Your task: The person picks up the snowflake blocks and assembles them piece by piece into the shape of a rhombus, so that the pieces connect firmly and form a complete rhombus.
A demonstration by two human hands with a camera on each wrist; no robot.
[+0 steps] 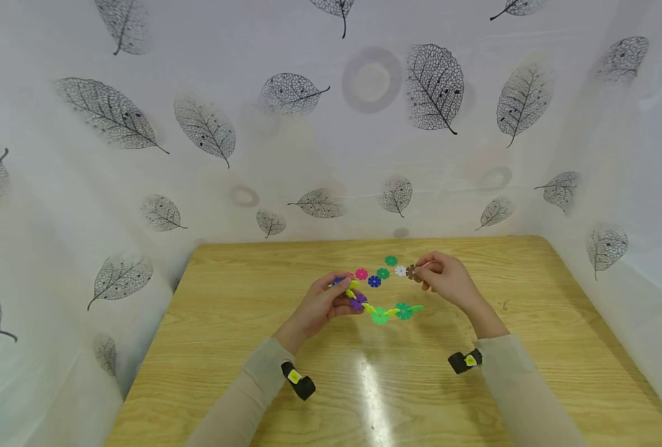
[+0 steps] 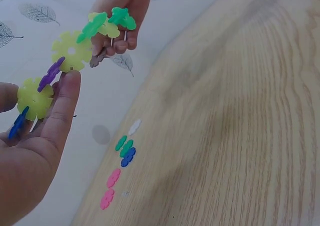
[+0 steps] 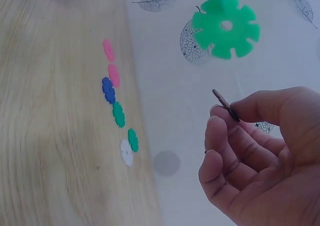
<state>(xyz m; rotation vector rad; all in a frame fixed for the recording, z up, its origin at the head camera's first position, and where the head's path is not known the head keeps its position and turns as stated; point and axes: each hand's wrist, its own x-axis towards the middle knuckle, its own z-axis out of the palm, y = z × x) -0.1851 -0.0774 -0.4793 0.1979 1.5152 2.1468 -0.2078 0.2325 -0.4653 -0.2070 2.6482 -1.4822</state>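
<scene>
My left hand (image 1: 321, 304) holds a chain of interlocking plastic snowflake discs (image 1: 380, 316) at its blue and yellow end. The chain runs through purple, yellow and light green to green pieces, and its far end hangs in the air toward the right. A brown snowflake disc (image 1: 412, 272) is pinched between thumb and fingertips of my right hand (image 1: 448, 280), apart from the chain. In the right wrist view the brown disc (image 3: 223, 102) shows nearly edge-on, below the chain's green end disc (image 3: 227, 28).
Loose discs lie on the wooden table (image 1: 241, 354) beyond the hands: pink (image 1: 361, 274), blue (image 1: 374, 281), green (image 1: 391, 261) and white (image 1: 400, 270). A leaf-patterned white curtain (image 1: 320, 149) stands behind the table and along both sides.
</scene>
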